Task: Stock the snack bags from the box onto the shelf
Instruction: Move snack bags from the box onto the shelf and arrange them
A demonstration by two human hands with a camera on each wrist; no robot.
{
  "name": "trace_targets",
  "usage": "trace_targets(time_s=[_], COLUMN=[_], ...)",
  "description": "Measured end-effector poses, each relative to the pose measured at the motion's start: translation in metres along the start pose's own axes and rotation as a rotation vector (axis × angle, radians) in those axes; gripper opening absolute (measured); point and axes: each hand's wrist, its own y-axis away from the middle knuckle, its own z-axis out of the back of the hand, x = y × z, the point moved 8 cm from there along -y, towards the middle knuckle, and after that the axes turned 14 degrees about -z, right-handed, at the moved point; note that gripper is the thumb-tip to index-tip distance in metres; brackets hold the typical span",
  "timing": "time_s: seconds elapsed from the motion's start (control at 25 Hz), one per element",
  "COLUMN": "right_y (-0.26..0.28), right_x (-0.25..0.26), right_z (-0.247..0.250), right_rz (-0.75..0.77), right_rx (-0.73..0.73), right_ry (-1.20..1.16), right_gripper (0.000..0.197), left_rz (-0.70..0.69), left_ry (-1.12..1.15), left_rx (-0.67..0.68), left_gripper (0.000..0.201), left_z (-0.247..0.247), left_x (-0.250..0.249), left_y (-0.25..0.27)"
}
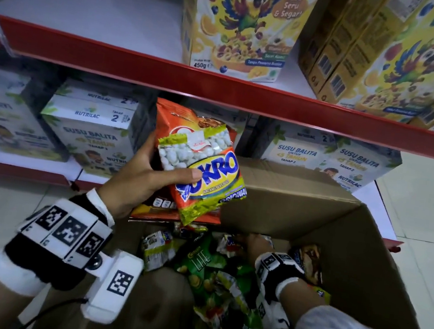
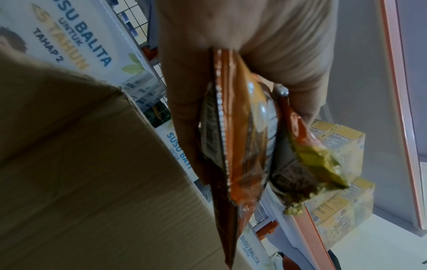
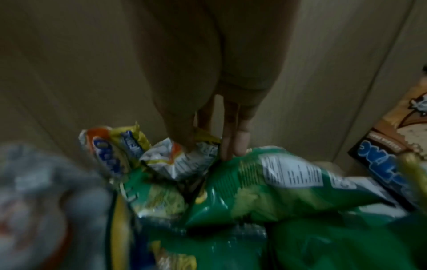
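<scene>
Cardboard box (image 1: 367, 243) walls surround the right hand (image 1: 257, 243), which is plunged among the loose snack bags; its fingertips (image 3: 231, 146) touch a small white-and-orange packet (image 3: 180, 160), though whether they pinch it I cannot tell. Beyond and above, the left hand (image 1: 146, 176) grips two orange peanut bags (image 1: 199, 161), thumb across the front one. Past them lies the shelf (image 1: 92, 10). The stacked, slick bags could slide apart and fall if that grip loosens.

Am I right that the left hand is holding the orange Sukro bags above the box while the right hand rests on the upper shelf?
Not quite. The left hand does hold the orange Sukro bags, but the head view shows the right hand down inside the box, among the snack bags.
</scene>
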Motion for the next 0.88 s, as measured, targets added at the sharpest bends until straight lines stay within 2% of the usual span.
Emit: trace_targets(time_s=[0.08,0.2,0.32,0.48,0.6,0.72,0.8,0.84,0.88], right_y=[0.008,0.037,0.089,0.169,0.207,0.228,0.230,0.227,0.220], right_x=[-0.017,-0.038,-0.045,-0.045,-0.018,0.010,0.009,0.004,0.000], right_z=[0.025,0.064,0.106,0.175,0.202,0.211,0.217,0.221,0.224], right_rz=[-0.083,-0.089,-0.009,0.169,0.276,0.318,0.290,0.271,0.276], right_rx=[-0.053,-0.110,-0.167,-0.507,-0.676,-0.806,-0.907,-0.911,-0.843], right_ry=[-0.193,-0.572,-0.954,-1.369,-1.369,-1.128,-1.084,-1.127,-1.231], right_gripper=[0.037,0.024,0.011,0.024,0.012,0.028,0.028,0.023,0.019], left_rz=[-0.010,0.004,0.005,-0.031,-0.035,-0.049,-0.084,-0.096,-0.101], left_ry=[-0.021,-0.072,-0.078,-0.096,-0.006,0.076,0.070,0.054,0.037], left_rx=[-0.014,-0.031,-0.059,-0.061,-0.058,-0.031,0.003,0.033,0.062], left_gripper=[0.082,0.092,0.080,0.067,0.069,0.075,0.072,0.069,0.068], left_z=[0.006,0.010,0.006,-0.019,-0.041,-0.059,-0.065,-0.068,-0.071], left_x=[0.000,0.007,0.011,0.008,0.007,-0.004,-0.016,-0.021,-0.025], left_y=[-0.001,0.003,0.010,0.016,0.017,0.007,-0.004,-0.010,-0.016])
